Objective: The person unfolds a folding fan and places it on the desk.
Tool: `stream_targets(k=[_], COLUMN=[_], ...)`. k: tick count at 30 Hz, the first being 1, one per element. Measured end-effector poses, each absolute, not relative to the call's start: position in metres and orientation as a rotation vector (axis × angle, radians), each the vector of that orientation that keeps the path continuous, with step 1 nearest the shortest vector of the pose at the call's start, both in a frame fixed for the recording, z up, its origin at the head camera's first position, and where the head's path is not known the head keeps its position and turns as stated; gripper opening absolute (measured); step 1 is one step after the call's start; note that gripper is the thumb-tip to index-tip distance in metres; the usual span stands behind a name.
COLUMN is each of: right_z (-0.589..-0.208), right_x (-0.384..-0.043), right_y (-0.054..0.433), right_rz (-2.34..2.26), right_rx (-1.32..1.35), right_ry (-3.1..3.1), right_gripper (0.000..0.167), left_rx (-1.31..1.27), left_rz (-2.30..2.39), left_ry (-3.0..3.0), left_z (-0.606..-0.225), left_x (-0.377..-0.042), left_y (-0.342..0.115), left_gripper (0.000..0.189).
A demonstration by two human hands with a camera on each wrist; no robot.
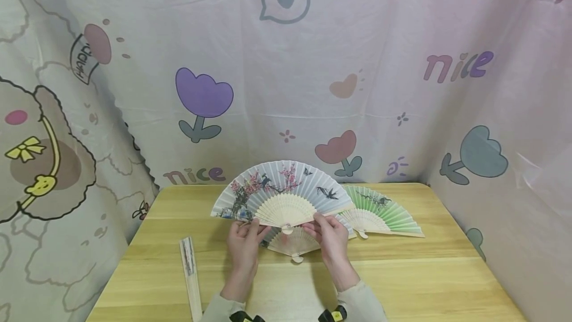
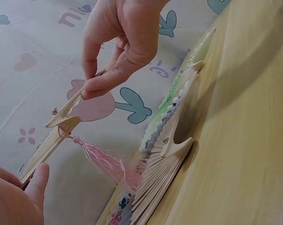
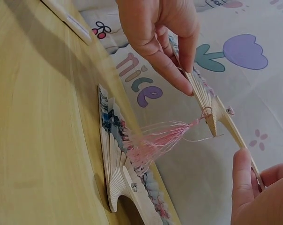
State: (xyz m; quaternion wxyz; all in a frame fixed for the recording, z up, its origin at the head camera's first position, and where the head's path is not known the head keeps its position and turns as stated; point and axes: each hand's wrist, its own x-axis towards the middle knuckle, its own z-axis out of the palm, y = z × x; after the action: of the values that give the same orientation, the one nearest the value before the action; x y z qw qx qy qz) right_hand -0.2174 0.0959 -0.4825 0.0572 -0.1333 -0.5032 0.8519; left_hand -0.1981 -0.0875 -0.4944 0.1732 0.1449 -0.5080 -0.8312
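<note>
A spread folding fan (image 1: 286,183), pale blue-grey with pink blossoms and dark birds, is held up above the table by both hands. My left hand (image 1: 243,240) pinches its left outer rib between thumb and fingers. At the other end, my right hand (image 1: 329,237) pinches the right outer rib. From the fan's pivot dangles a pink tassel (image 2: 108,161), blurred in the left wrist view. Beneath it a second open fan (image 1: 295,243) lies on the table, largely hidden by the held one. Partly covered at the right is an open green fan (image 1: 389,212).
On the left of the wooden table (image 1: 424,282) lies a folded fan (image 1: 190,277) with pale wooden ribs. A printed cloth (image 1: 277,88) hangs behind the table's back edge and along both sides.
</note>
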Motion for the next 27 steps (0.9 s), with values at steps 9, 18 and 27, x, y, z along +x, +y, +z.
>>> stream_targets(k=[9, 18, 27], right_z=[-0.484, -0.490, -0.498], right_x=[-0.211, -0.204, -0.188], right_y=[0.102, 0.115, 0.135], right_rz=[2.564, 2.525, 2.477], right_rx=[-0.403, -0.419, -0.459], right_ry=[-1.539, -1.573, -1.621], right_gripper=[0.019, 0.024, 0.025], left_rx=[0.415, 0.364, 0.375], left_rz=[-2.391, -2.463, -2.499], left_ry=[-1.463, -1.496, -1.612], left_z=[-0.496, -0.503, -0.510], left_x=[-0.195, -0.189, -0.174], left_y=[-0.083, -0.074, -0.060], left_gripper=[0.021, 0.026, 0.028])
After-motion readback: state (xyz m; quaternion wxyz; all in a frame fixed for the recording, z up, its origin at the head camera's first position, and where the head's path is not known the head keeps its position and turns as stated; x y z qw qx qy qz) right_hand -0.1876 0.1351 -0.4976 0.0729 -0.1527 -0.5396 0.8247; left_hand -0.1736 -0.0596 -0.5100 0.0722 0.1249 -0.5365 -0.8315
